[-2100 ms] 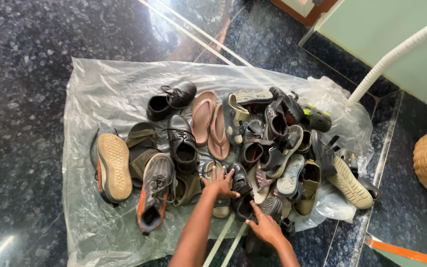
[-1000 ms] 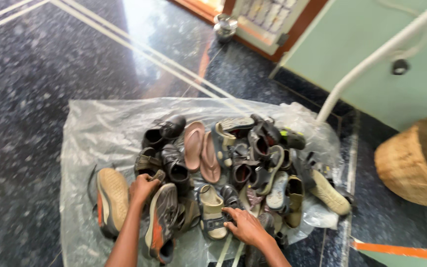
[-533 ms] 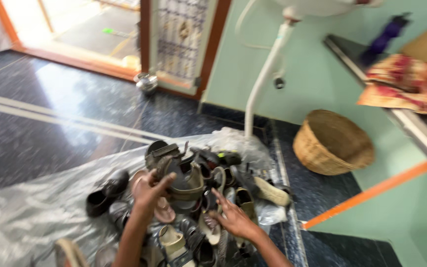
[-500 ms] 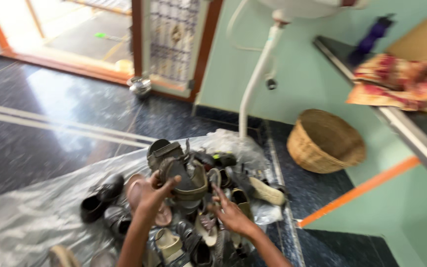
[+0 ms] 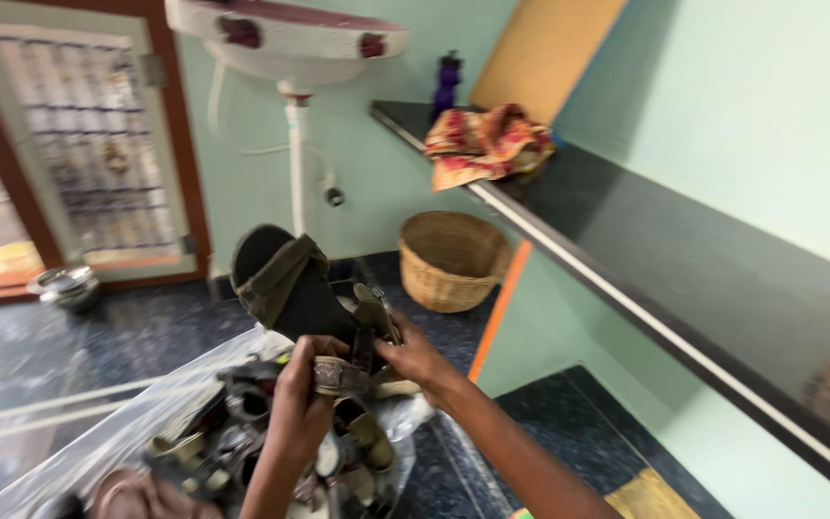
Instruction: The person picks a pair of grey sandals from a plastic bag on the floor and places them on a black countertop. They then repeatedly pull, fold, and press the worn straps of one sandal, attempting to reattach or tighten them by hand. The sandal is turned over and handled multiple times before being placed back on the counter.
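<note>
A dark olive strap sandal (image 5: 285,284) is lifted above the shoe pile, sole towards me. My left hand (image 5: 302,394) grips its lower strap end from the left. My right hand (image 5: 419,358) holds the same sandal from the right, fingers around the straps. Below them lies a heap of mixed shoes and sandals (image 5: 242,447) on a clear plastic sheet (image 5: 98,452) spread over the dark floor.
A woven basket (image 5: 451,259) stands on the floor by the green wall. Above is a white washbasin (image 5: 285,40) on a pipe, a dark counter (image 5: 684,269) with a crumpled red-yellow cloth (image 5: 487,142) and a purple bottle (image 5: 447,85). A metal bowl (image 5: 64,285) sits near the door.
Both hands left the pile and lifted the olive sandal up. The view swung upward and right, from the floor and shoes towards the basin, counter and wall.
</note>
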